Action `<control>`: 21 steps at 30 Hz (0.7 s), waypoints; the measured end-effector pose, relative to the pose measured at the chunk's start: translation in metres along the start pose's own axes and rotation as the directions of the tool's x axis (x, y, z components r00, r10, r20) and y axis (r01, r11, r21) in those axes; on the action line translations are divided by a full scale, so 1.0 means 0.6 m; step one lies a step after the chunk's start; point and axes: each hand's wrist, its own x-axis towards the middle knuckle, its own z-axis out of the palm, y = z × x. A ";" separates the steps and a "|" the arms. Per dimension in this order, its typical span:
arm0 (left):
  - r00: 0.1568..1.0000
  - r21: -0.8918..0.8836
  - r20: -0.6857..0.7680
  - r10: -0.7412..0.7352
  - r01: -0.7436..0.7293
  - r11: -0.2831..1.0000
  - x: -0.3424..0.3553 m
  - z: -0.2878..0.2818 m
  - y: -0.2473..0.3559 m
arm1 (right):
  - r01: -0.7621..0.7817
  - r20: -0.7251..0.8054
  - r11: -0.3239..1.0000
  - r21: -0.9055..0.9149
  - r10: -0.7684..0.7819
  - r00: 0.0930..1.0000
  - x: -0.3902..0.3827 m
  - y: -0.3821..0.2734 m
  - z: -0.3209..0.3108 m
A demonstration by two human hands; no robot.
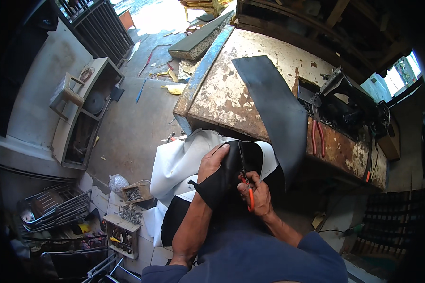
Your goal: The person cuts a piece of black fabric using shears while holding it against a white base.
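My left hand (213,162) is closed on a piece of black fabric (217,186), which drapes over my wrist. My right hand (257,193) grips a pair of scissors with orange handles (250,200). Their dark blades point away from me and lie against the black material beside my left fingers; whether they are parted is hard to make out. Across my lap spreads a large sheet, white (172,162) on one face and black on the other. A long dark strip of sheet material (274,104) hangs over the table edge just beyond my right hand.
A worn table (217,101) with peeling paint stands ahead, bearing a black sewing machine (359,101) and red-handled pliers (318,137). Small boxes of metal hardware (136,192) sit at lower left, near metal frames (56,207). A low open cabinet (63,137) stands at left.
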 end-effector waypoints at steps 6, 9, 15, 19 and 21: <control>0.971 -0.234 0.077 -0.226 0.238 0.943 -0.030 0.026 -0.019 | -0.004 -0.111 0.994 -0.106 -0.008 0.994 0.024 -0.046 -0.023; 0.979 -0.268 0.048 -0.201 0.206 0.941 -0.029 0.006 -0.037 | 0.344 -0.149 0.894 -0.287 -0.397 0.906 0.019 -0.067 -0.041; 0.987 -0.257 0.023 -0.160 0.161 0.953 -0.030 -0.001 -0.027 | 0.423 -0.072 0.674 -0.605 -0.576 0.815 0.082 -0.097 -0.068; 0.990 -0.281 -0.025 -0.138 0.126 0.951 -0.018 -0.021 -0.037 | 0.217 -0.156 0.858 -0.465 -0.320 0.935 0.103 -0.088 -0.093; 0.992 -0.288 -0.046 -0.114 0.096 0.953 -0.013 -0.019 -0.054 | 0.268 -0.199 0.776 -0.571 -0.448 0.872 0.092 -0.099 -0.073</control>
